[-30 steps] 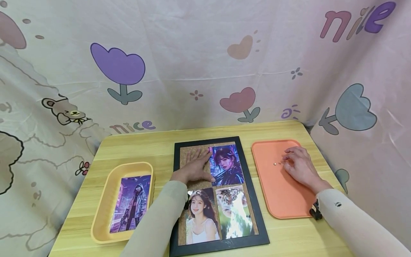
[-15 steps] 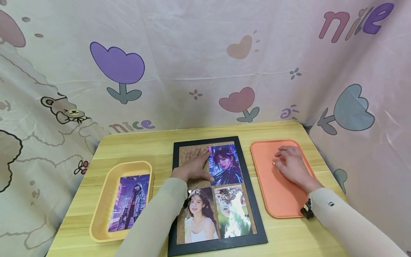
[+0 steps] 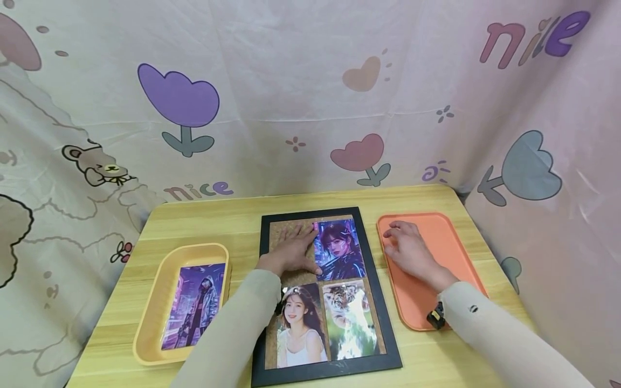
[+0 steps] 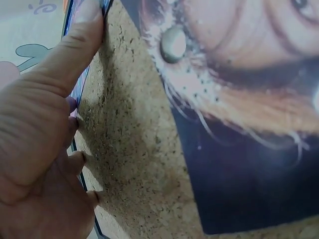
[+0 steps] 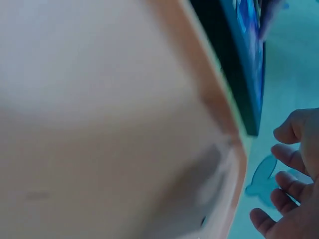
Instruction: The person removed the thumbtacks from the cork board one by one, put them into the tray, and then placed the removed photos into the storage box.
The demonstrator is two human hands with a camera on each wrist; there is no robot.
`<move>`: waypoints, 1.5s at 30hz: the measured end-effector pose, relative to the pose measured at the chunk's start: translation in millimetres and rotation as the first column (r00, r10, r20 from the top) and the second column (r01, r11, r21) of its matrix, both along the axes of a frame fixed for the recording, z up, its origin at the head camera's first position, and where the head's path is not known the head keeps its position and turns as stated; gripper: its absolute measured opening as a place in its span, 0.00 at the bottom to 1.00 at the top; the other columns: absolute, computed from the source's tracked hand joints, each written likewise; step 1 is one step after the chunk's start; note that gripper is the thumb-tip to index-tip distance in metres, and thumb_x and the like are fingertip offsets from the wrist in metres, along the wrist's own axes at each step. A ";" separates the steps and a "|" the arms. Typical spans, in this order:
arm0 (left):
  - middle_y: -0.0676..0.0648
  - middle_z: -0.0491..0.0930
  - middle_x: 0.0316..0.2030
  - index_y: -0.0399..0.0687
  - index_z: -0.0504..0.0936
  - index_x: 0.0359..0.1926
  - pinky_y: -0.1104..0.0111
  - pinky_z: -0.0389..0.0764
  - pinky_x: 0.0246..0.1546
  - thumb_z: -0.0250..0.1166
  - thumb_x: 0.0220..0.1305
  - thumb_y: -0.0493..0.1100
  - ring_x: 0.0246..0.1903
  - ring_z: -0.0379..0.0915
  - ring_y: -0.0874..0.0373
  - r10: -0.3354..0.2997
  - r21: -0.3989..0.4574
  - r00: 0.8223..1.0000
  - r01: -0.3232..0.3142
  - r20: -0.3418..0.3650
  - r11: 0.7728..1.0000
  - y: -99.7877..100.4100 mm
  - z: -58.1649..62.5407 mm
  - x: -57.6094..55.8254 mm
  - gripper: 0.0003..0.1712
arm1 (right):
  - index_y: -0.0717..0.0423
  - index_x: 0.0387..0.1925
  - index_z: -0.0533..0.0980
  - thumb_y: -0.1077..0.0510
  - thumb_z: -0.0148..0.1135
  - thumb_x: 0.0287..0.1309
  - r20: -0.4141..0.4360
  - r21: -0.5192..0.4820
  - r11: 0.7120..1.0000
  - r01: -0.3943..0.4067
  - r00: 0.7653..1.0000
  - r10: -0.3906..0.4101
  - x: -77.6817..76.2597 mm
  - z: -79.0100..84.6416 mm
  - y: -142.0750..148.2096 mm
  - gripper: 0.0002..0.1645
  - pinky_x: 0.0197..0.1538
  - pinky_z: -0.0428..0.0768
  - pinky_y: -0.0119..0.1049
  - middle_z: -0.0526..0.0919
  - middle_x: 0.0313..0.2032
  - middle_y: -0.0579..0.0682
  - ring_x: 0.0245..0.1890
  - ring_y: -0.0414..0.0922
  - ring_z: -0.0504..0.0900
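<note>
A strip of table [image 3: 245, 231] opens between the yellow basin [image 3: 158, 293] and the black frame [image 3: 368, 253], crossed nearer by the left sleeve [image 3: 228, 328], while the left hand [image 3: 293, 252] blocks the frame's far left and the right hand [image 3: 409, 250] overhangs the orange tray's [image 3: 412, 302] far left.

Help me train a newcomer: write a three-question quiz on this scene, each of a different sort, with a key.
1. How many photos lie inside the black frame?

2. True or false: in the head view, the yellow tray is left of the black frame.

3. What does the left hand touch?
A) the yellow tray
B) the orange tray
C) the top right photo in the frame

Key: 1. Three. 2. True. 3. C.
</note>
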State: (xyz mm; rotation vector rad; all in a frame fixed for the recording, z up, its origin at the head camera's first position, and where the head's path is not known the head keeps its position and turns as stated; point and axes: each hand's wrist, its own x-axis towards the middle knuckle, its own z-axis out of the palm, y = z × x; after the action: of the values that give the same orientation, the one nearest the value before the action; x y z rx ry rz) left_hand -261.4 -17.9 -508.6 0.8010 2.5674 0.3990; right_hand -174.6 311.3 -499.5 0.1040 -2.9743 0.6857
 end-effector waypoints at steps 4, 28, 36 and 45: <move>0.51 0.40 0.86 0.57 0.49 0.86 0.40 0.29 0.81 0.77 0.51 0.73 0.85 0.26 0.45 -0.005 0.008 1.000 0.005 -0.006 1.000 -0.7 -1.5 0.4 0.71 | 0.66 0.61 0.80 0.54 0.67 0.68 0.007 -0.006 0.999 -0.052 0.999 0.052 -2.7 -0.2 -17.8 0.26 0.74 0.67 0.65 0.72 0.70 0.66 0.72 0.66 0.66; 0.40 0.78 0.68 0.44 0.76 0.73 0.44 0.74 0.70 0.54 0.82 0.45 0.69 0.73 0.42 0.392 0.363 0.902 -0.432 0.182 0.826 9.0 15.2 11.4 0.25 | 0.59 0.80 0.63 0.37 0.72 0.64 0.195 0.065 0.989 -0.136 0.973 0.121 3.2 -22.1 -51.6 0.54 0.77 0.59 0.68 0.58 0.81 0.64 0.79 0.67 0.58; 0.34 0.83 0.54 0.39 0.73 0.73 0.58 0.88 0.52 0.51 0.81 0.36 0.45 0.85 0.48 0.410 0.390 0.589 -0.790 0.696 0.474 4.1 23.7 11.8 0.24 | 0.59 0.80 0.62 0.37 0.72 0.65 0.202 0.047 0.991 -0.128 0.973 0.116 3.4 -21.5 -53.5 0.53 0.78 0.58 0.68 0.58 0.81 0.64 0.80 0.67 0.57; 0.31 0.84 0.54 0.36 0.62 0.77 0.59 0.89 0.50 0.50 0.82 0.39 0.47 0.89 0.44 0.332 0.299 0.431 -0.875 0.839 0.382 3.3 15.8 10.2 0.28 | 0.58 0.80 0.62 0.37 0.72 0.65 0.210 0.039 0.991 -0.129 0.971 0.118 3.4 -20.8 -57.2 0.54 0.78 0.58 0.68 0.57 0.81 0.64 0.80 0.67 0.58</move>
State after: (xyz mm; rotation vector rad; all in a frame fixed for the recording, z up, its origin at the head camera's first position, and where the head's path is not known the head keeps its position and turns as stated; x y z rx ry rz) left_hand -251.2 -14.7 -492.8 -0.3227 1.7960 1.7119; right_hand -171.2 254.1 -520.3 0.2381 -3.2097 0.6695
